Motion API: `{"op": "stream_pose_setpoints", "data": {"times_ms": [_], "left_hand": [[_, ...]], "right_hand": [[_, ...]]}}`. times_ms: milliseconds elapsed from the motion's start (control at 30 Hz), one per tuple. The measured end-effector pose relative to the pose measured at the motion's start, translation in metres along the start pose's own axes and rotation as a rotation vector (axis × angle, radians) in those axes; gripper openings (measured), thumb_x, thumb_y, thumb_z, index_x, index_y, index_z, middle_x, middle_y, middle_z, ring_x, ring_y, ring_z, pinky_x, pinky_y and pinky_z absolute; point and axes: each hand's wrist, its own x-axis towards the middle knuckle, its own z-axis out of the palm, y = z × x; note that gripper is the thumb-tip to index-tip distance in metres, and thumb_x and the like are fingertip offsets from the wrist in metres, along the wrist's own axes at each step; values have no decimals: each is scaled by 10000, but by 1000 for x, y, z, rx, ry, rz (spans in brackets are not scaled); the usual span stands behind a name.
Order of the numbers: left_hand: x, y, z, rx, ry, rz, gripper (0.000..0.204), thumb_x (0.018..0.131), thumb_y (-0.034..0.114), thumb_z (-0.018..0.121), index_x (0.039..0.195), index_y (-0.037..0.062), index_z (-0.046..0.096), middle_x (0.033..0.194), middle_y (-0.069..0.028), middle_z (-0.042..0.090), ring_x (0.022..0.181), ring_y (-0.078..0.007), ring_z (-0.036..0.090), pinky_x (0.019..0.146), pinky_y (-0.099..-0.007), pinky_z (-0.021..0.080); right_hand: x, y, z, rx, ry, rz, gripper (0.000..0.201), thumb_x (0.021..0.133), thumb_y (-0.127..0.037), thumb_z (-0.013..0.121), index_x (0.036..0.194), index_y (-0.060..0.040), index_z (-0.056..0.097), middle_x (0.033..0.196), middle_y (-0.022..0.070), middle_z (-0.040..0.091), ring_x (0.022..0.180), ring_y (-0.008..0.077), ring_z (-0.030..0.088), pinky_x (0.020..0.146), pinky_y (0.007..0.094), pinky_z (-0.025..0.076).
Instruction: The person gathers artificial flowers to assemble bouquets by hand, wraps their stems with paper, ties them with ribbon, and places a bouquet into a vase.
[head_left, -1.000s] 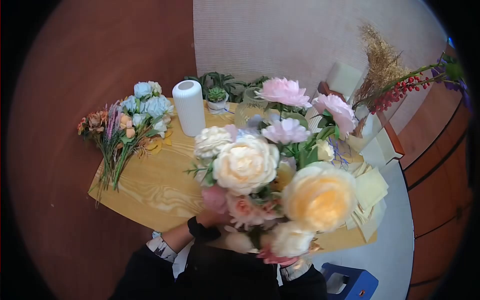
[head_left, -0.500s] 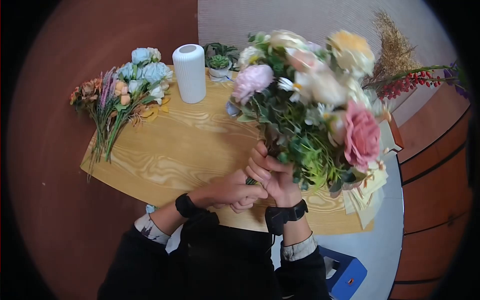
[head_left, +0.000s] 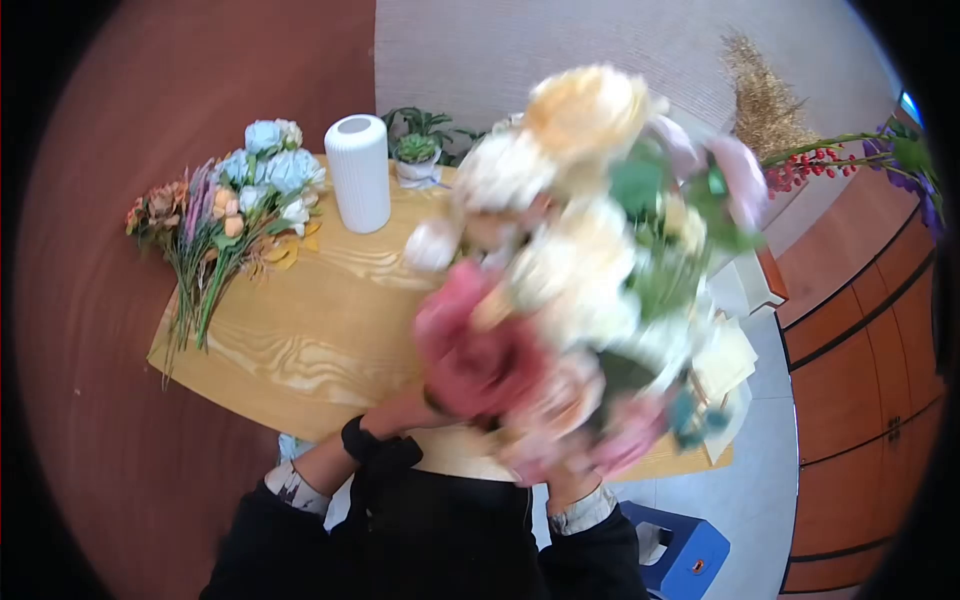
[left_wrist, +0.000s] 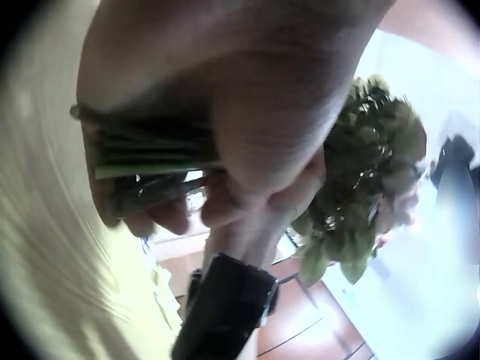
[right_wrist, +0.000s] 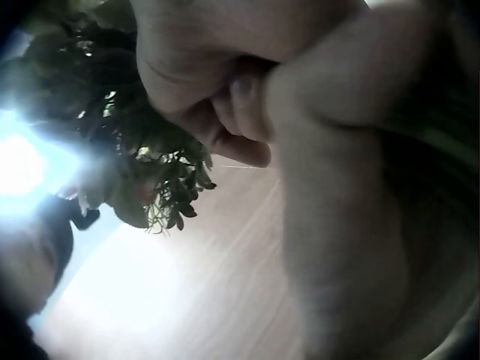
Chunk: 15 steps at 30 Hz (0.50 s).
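A large bouquet of cream, pink and deep rose flowers [head_left: 575, 270], blurred, hangs over the table's right half in the head view. In the left wrist view my left hand [left_wrist: 240, 97] grips the green stems [left_wrist: 154, 166], whose cut ends stick out past the palm. My right hand [right_wrist: 214, 56] curls round the bouquet just under its leaves [right_wrist: 112, 127], touching the left hand. The head view shows the left hand [head_left: 405, 408] partly behind the rose bloom, while blossoms cover most of the right one.
On the wooden table [head_left: 300, 330] lie blue, orange and purple flowers [head_left: 230, 210] at the left. A white ribbed vase [head_left: 360, 175] and potted succulent [head_left: 417, 160] stand behind. Cream papers [head_left: 725, 360] lie right; red berries [head_left: 810, 165] and dried grass [head_left: 765, 95] are beyond, a blue bin [head_left: 690, 550] below.
The bouquet has swung and turned in my hands: its blooms now face the head camera and hide much of both hands, which showed plainly half a second ago.
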Motion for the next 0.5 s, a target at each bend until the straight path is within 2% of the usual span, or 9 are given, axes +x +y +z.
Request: {"op": "stream_pose_setpoints", "data": {"times_ms": [67,133,167,233,300,400,433,467,500], "left_hand": [[-10,-25,-14,-86,-73,-48,170,880,204,501,898,37,528,851,-30,563,820,-120,524,746,-292,394],[4,-44,-21,-161,-155,-106,203,875,213,506,964,30,503,928,-45,541,883,-134,506,791,-299,379],[-7,-58,-34,-195,-195,-141,228,873,217,509,997,26,491,966,-53,531,915,-140,496,814,-303,372],[-5,-75,-48,-261,-267,-221,288,869,225,514,1063,18,466,1042,-69,509,977,-154,478,860,-311,358],[14,-91,-48,-327,-330,-303,355,864,234,519,1129,10,442,1119,-85,487,1040,-167,459,906,-318,344],[-4,-130,-82,-439,-421,-429,463,857,246,527,1228,-1,405,1233,-108,455,1135,-187,431,975,-329,323],[-3,-128,-82,-478,-454,-471,499,855,250,529,1262,-5,393,1272,-116,444,1166,-194,422,998,-333,316],[-3,-125,-84,-476,-458,-472,499,855,250,529,1262,-5,393,1272,-116,444,1166,-194,422,998,-333,316],[6,-95,-88,-323,-439,-262,371,804,181,556,1123,7,479,1121,-106,512,1028,-218,479,927,-329,344]], "right_hand": [[-36,-8,16,-51,46,-40,352,858,-223,509,1182,-130,405,1037,119,495,967,232,497,819,360,434],[14,-56,-4,-91,97,-89,339,859,-214,506,1172,-126,410,1028,115,496,957,228,498,812,355,435],[2,-19,4,-105,125,-114,332,860,-210,504,1167,-124,412,1024,114,497,952,226,499,808,353,435],[27,-9,2,-123,181,-156,318,861,-202,501,1157,-120,417,1014,110,499,942,222,499,802,349,436],[66,-20,-8,-137,237,-190,305,863,-194,497,1147,-117,422,1005,106,500,932,218,500,795,344,437],[77,-33,-6,-165,327,-233,284,865,-182,492,1133,-111,429,992,101,503,917,212,502,785,337,438],[76,-35,-3,-177,360,-249,278,866,-178,491,1128,-109,431,987,99,503,912,210,502,781,335,438],[75,-36,0,-188,394,-265,271,866,-174,489,1123,-107,434,983,97,504,907,208,503,778,333,438],[84,-32,-1,-200,428,-282,265,867,-170,488,1118,-105,436,978,95,505,902,206,503,774,330,438]]}}
